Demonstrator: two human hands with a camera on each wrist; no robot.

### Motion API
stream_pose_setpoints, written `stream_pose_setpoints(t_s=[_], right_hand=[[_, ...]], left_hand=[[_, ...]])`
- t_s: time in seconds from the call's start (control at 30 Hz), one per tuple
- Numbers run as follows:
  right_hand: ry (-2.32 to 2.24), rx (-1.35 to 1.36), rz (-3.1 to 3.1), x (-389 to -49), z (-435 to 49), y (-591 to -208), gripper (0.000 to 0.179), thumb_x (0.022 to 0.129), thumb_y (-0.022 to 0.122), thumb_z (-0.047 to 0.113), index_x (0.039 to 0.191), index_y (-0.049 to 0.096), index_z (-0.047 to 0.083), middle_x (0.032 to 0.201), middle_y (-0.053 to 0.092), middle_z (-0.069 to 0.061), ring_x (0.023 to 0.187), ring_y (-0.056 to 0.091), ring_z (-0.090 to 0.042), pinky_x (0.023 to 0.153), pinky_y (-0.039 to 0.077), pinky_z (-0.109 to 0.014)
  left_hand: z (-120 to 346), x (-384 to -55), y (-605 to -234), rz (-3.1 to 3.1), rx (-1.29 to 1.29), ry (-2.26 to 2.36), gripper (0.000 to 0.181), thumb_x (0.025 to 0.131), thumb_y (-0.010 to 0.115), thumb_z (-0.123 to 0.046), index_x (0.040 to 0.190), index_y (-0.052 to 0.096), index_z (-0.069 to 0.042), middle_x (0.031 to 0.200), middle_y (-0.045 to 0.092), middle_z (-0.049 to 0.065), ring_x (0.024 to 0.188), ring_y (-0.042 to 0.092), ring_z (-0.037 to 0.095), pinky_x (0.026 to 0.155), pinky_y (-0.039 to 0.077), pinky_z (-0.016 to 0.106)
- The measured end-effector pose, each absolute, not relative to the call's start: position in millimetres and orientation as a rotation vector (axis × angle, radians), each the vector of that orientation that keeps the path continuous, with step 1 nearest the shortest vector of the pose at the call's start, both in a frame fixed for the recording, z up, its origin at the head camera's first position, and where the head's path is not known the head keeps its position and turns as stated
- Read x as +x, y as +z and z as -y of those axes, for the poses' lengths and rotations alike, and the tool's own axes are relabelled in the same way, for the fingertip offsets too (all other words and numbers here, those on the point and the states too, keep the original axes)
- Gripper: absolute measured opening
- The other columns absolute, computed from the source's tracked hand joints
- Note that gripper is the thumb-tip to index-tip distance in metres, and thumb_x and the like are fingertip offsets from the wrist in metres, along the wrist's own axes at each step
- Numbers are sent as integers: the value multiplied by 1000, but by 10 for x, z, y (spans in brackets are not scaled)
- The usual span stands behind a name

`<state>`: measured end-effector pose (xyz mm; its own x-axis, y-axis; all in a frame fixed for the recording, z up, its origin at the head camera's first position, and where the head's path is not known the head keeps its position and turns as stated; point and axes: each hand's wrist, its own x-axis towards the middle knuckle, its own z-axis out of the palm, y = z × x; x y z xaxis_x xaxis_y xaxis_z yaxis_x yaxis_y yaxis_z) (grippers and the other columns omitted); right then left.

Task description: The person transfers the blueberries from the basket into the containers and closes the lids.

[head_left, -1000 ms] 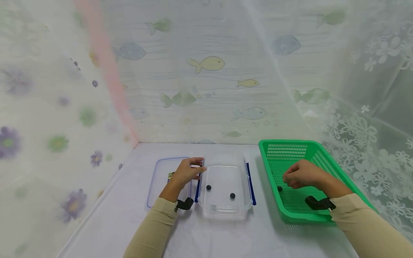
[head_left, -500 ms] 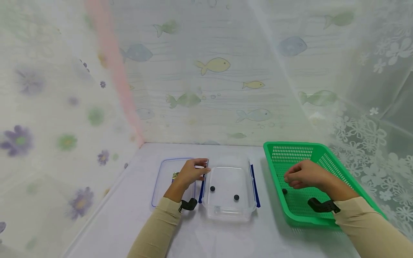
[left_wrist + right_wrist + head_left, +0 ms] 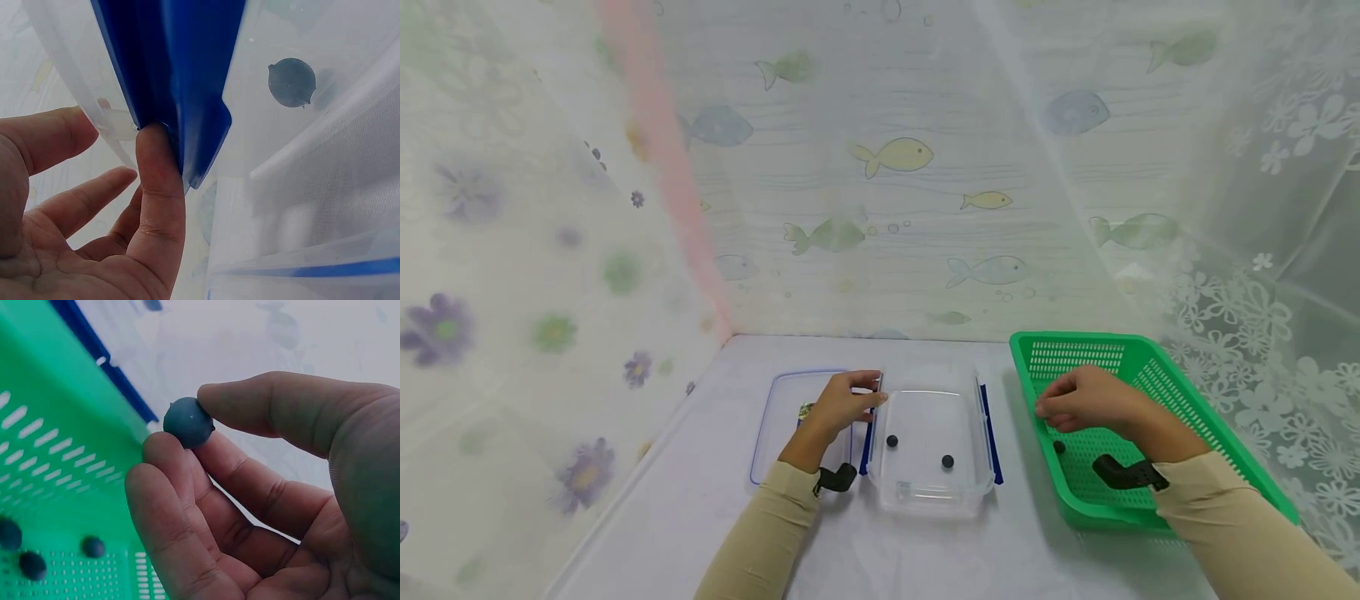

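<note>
My left hand [image 3: 841, 404] grips the left side wall of a clear plastic container [image 3: 932, 504], by its blue latch flap [image 3: 172, 56]. Two small dark balls [image 3: 892, 441] lie apart on the container's floor; one dark ball [image 3: 292, 82] shows through the plastic in the left wrist view. Over the left rim of a green basket [image 3: 1067, 492], my right hand [image 3: 1090, 400] pinches another dark ball [image 3: 189, 422] between thumb and fingertips. That ball has small nubs and is hidden in the head view. Several dark balls [image 3: 94, 546] lie in the basket.
A clear lid with a blue edge [image 3: 763, 425] lies flat left of the container, partly under my left forearm; a small coloured packet or label [image 3: 806, 410] shows on it. A white cloth covers the table [image 3: 880, 567]. Patterned curtains [image 3: 880, 200] close in the back and sides.
My right hand has moved left, to the basket's left rim, with the dark ball. My left hand stays on the container's wall. The whole head view shifted slightly.
</note>
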<state>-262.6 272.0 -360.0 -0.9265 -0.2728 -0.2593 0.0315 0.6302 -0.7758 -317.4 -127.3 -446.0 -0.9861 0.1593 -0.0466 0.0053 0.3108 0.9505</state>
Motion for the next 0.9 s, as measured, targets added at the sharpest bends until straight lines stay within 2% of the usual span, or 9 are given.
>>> stream_pose_setpoints(t_s=[0.2,0.43,0.73,0.9], right_hand=[[-1207,-167,-2508,-2658,-2582,-3589,32,93,78,23,115,75,0,106,76,-12,92,73,-20,86,65,-41],[-1229,-158,-2490,-2692,-2443,-3617,30,91,80,22,112,77,1,104,77,-12,94,74,-24,81,66,-38],[-1229,-157,-2489,-2728,-2272,-3646,27,89,81,23,108,78,4,94,77,-6,82,72,-19,79,66,-37],[-1213,-167,-2496,-2750,-2186,-3653,27,90,80,25,109,79,5,98,77,-6,83,71,-19,80,66,-37]], left_hand=[[1274,-3187,-4472,-2424,169,1777,54,94,78,-18,145,61,-11,135,62,16,118,66,30,80,66,36],[1278,-3190,-4472,-2424,175,1778,55,94,77,-19,146,60,-10,135,62,16,119,66,30,81,66,36],[1294,-3190,-4482,-2424,176,1773,57,94,78,-20,146,60,-10,135,62,15,117,66,29,81,66,36],[1282,-3197,-4479,-2416,176,1784,56,94,78,-19,146,60,-9,134,62,16,115,66,28,81,66,36]])
